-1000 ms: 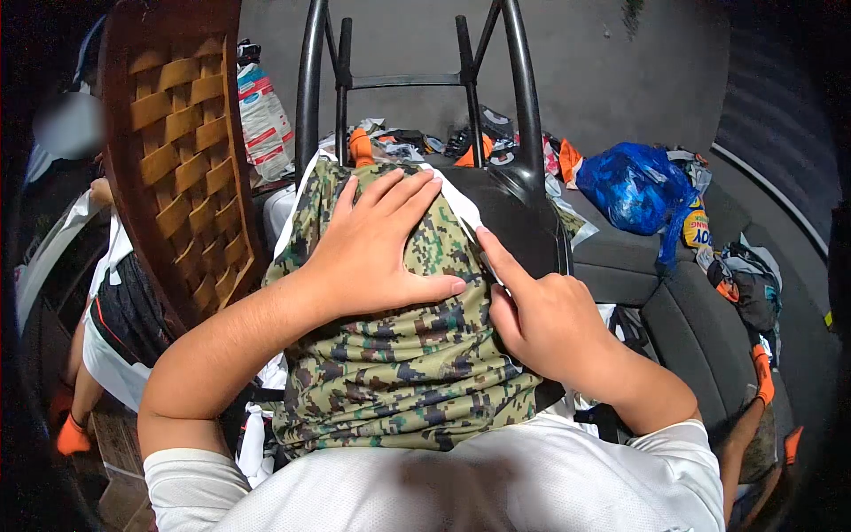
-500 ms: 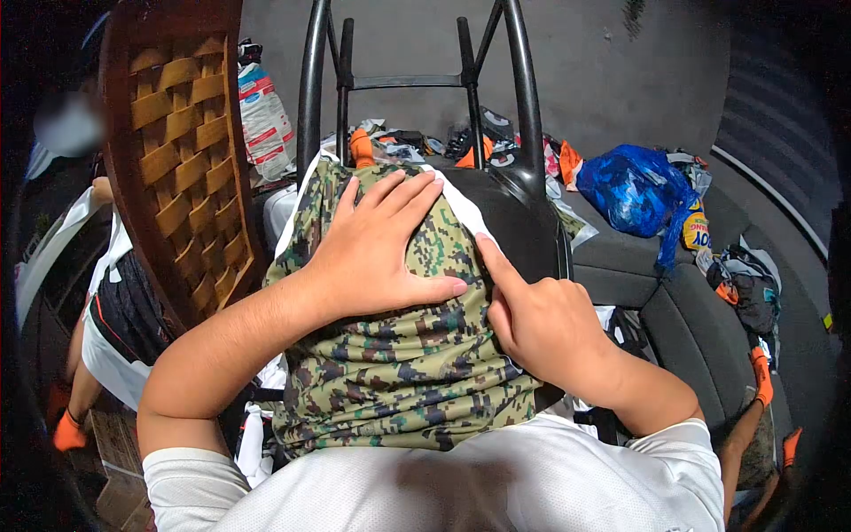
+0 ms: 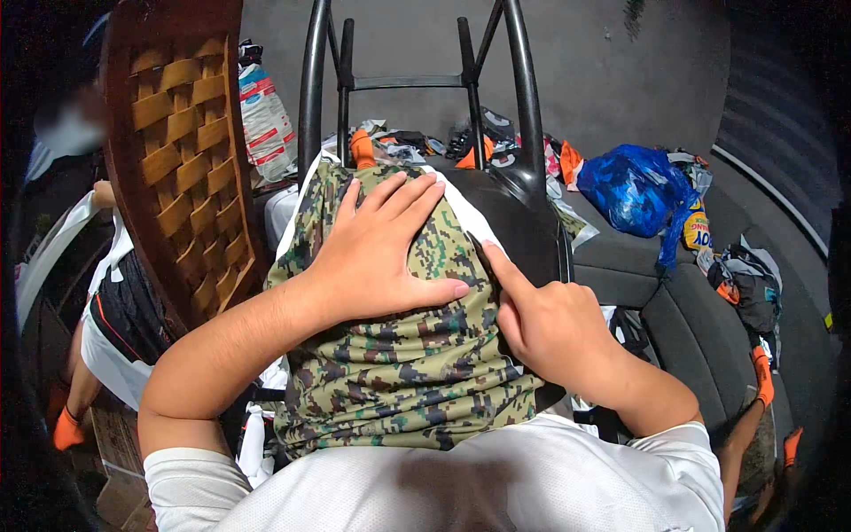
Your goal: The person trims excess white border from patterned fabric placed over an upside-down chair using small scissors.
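Note:
Camouflage cloth [image 3: 399, 381] with a white edge strip is spread over the black chair seat [image 3: 519, 222] and runs down towards my body. On its upper part my left hand [image 3: 377, 257] lies flat, fingers spread and thumb pointing right. At the cloth's right edge is my right hand [image 3: 554, 324], index finger stretched along the white strip and the other fingers curled under. A small dark pointed tip [image 3: 475, 239] shows just beyond that index finger; what the curled fingers hold is hidden.
A woven-back wooden chair [image 3: 191, 168] stands at left, with another person holding white cloth [image 3: 75, 217] beyond it. Black chair legs [image 3: 527, 89] rise ahead. A blue plastic bag [image 3: 629, 191] and scattered fabrics are on the right, near a person's orange-socked foot [image 3: 762, 377].
My right index finger has shifted slightly towards me along the cloth edge, and the dark tip now shows beside it. My left hand has stayed in place.

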Demonstrator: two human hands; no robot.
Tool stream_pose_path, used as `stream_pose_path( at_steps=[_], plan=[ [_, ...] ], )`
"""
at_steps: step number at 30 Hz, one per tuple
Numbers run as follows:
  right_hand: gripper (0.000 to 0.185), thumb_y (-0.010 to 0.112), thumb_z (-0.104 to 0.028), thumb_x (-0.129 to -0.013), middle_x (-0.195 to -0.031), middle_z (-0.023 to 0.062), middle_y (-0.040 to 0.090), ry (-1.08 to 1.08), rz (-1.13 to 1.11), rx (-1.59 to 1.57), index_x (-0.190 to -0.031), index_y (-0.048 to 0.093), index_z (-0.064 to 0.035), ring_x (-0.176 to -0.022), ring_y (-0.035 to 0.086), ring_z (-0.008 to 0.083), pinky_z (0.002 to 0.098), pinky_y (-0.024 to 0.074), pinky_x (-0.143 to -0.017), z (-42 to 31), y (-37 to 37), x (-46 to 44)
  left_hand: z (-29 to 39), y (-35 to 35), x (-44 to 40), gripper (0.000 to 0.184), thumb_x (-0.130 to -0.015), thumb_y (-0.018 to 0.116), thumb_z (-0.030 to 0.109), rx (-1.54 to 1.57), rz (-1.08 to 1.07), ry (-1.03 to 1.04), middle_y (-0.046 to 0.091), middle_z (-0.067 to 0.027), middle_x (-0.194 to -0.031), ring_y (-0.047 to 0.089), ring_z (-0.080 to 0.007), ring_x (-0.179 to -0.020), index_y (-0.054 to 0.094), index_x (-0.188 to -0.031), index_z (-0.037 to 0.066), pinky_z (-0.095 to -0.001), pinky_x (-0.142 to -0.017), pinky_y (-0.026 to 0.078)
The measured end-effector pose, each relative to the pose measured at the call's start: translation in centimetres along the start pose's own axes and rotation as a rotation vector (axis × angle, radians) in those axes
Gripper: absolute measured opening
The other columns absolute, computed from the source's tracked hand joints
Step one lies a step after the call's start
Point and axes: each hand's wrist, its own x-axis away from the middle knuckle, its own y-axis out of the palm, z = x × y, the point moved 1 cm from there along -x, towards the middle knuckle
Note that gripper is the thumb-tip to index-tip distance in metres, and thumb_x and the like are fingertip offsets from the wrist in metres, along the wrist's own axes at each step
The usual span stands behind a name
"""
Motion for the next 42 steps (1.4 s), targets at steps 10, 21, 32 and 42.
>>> stream_pose_path(
  at_steps=[10,21,32,42],
  plan=[
    [0.063,0.066,-0.01,-0.097,-0.07,0.0173,0.072,0.058,-0.059,-0.219,-0.159,0.052,-0.0051,-0.048,0.062,0.0297,0.0404,0.0467,-0.05,0.5,-1.7,1.2,1.6,0.5,0.8,0.107,-0.083,0.072,0.073,-0.023,0.091,0.027,0.05,-0.0168,-0.163,0.042,-0.0394,-0.152,0.048,-0.158,0.0,-0.0658,-0.126,0.025],
    [0.062,0.068,-0.002,-0.096,-0.079,0.0154,0.075,0.081,0.012,-0.533,-0.156,0.058,-0.0082,-0.053,0.057,0.0188,0.034,0.045,-0.054,2.9,-1.6,1.8,-2.2,-0.6,-1.7,0.099,-0.085,0.077,0.061,0.151,0.002,0.045,0.053,-0.0152,-0.162,0.046,-0.0386,-0.149,0.048,-0.16,0.002,-0.0557,-0.126,0.028],
    [0.064,0.068,0.0,-0.094,-0.075,0.0122,0.074,0.018,0.083,-0.512,-0.157,0.058,-0.0082,-0.048,0.053,0.0189,0.0324,0.0419,-0.049,2.2,-0.3,1.6,0.3,0.7,-0.1,0.101,-0.085,0.078,0.061,-0.012,0.084,-0.049,0.049,-0.015,-0.165,0.043,-0.037,-0.153,0.046,-0.161,0.002,-0.0599,-0.128,0.025],
    [0.064,0.068,-0.004,-0.095,-0.07,0.0139,0.072,0.027,-0.035,-0.397,-0.158,0.057,-0.0083,-0.046,0.054,0.0224,0.0344,0.0424,-0.048,1.6,-1.9,2.7,0.0,0.6,-0.4,0.104,-0.086,0.073,0.067,0.019,0.061,-0.028,0.047,-0.0186,-0.166,0.04,-0.0386,-0.154,0.046,-0.159,-0.002,-0.0693,-0.126,0.023]
  ],
)
